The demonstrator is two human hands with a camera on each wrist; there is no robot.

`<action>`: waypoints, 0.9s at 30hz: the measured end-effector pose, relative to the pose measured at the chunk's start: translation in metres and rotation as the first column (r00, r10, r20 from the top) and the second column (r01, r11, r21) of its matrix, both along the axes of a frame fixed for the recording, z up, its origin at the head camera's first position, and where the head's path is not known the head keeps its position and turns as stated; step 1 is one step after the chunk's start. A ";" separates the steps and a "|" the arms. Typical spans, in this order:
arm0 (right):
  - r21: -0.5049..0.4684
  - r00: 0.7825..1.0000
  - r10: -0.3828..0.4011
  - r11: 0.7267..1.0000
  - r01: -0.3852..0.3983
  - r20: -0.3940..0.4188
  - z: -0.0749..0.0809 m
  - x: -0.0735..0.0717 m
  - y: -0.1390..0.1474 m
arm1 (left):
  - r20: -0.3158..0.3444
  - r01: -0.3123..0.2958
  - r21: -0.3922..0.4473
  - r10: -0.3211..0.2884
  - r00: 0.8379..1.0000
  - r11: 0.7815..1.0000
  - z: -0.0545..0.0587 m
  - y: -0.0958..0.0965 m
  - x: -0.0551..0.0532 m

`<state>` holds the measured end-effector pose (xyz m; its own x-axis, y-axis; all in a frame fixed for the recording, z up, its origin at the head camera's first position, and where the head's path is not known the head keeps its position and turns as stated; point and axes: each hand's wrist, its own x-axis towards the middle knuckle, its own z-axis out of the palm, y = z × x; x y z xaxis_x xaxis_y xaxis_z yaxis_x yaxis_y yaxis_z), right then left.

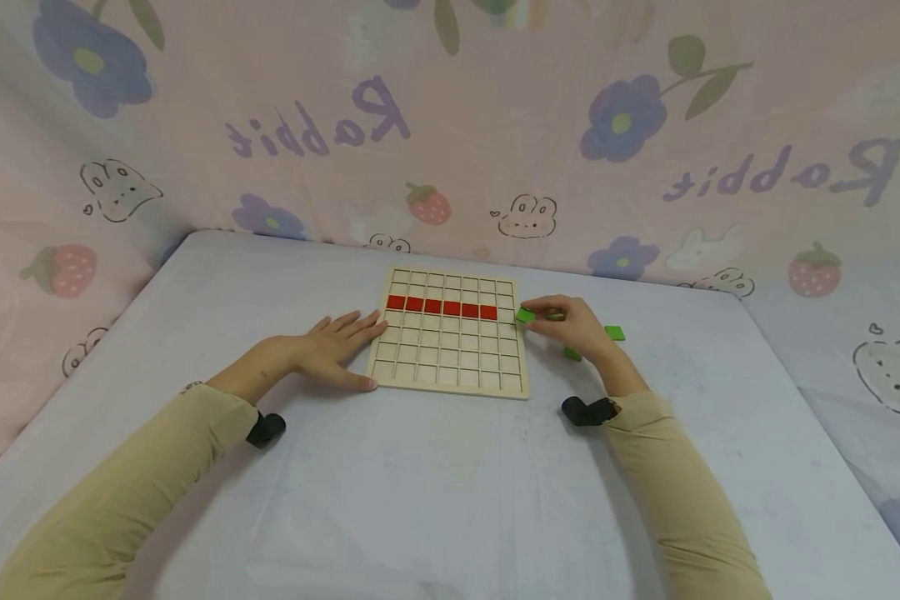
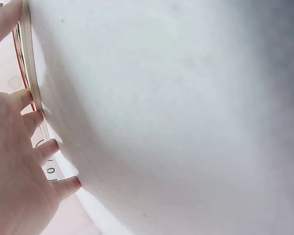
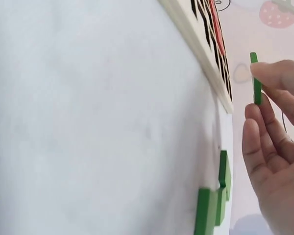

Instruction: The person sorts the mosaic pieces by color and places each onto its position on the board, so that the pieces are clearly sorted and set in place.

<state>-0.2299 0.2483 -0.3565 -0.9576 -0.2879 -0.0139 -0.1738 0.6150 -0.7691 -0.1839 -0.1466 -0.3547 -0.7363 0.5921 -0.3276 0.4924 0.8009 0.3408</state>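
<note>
A wooden grid board (image 1: 450, 375) lies on the table, with a row of several red square tiles (image 1: 433, 307) across its upper part. The row's rightmost cell holds no tile. My left hand (image 1: 337, 346) rests with straight fingers along the board's left edge; in the left wrist view its fingertips (image 2: 49, 147) touch table and board side. Just off the board's right edge, my right hand (image 1: 573, 321) pinches a green square tile (image 3: 256, 81) between thumb and finger, held above the table.
Loose green tiles lie to the right of the board, one beyond the right wrist (image 1: 615, 332) and another partly under the hand (image 1: 572, 353). Black wrist cameras (image 1: 588, 411) sit on both wrists. A printed fabric backdrop (image 1: 450, 125) rises behind the white table (image 1: 420, 500).
</note>
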 end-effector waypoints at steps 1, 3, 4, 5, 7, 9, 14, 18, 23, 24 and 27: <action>0.000 1.000 0.000 1.000 0.000 -0.002 0.000 -0.001 -0.002 | 0.000 0.000 0.003 0.000 1.000 1.000 0.000 0.000 0.000; 0.000 1.000 0.005 1.000 -0.005 -0.008 0.000 -0.002 -0.005 | -0.002 -0.001 0.007 0.001 1.000 1.000 0.000 0.000 0.000; -0.001 1.000 0.007 1.000 -0.007 -0.010 0.001 -0.002 -0.007 | -0.003 -0.001 0.007 0.001 1.000 1.000 0.000 0.000 0.000; -0.007 1.000 0.008 1.000 -0.008 -0.010 0.001 -0.002 -0.008 | -0.004 -0.001 0.007 0.001 1.000 1.000 -0.001 0.000 0.000; -0.024 1.000 0.013 1.000 -0.013 -0.004 0.002 -0.003 -0.012 | -0.006 -0.001 0.005 0.001 1.000 1.000 -0.001 0.000 0.000; -0.040 1.000 0.019 0.999 -0.019 0.002 0.003 -0.003 -0.016 | -0.010 0.002 0.003 -0.002 1.000 1.000 -0.001 0.000 -0.001; -0.035 0.999 0.022 0.999 -0.021 0.025 0.006 -0.003 -0.024 | -0.013 0.006 0.000 -0.006 1.000 1.000 -0.003 0.000 -0.001; -0.036 0.999 0.025 0.999 -0.024 0.046 0.021 0.008 -0.035 | -0.010 0.003 -0.001 -0.003 1.000 1.000 -0.003 0.000 -0.002; -0.061 0.998 0.050 0.997 -0.047 0.040 0.024 0.009 -0.044 | 0.000 0.006 0.006 -0.006 1.000 1.000 0.001 0.000 0.000; -0.065 0.998 0.055 0.996 -0.053 0.033 0.020 0.006 -0.043 | 0.003 0.008 0.010 -0.008 1.000 1.000 0.002 0.000 0.001; -0.077 0.998 0.064 0.995 -0.062 0.025 0.009 -0.002 -0.043 | 0.008 0.008 0.018 -0.008 1.000 1.000 0.003 0.000 0.001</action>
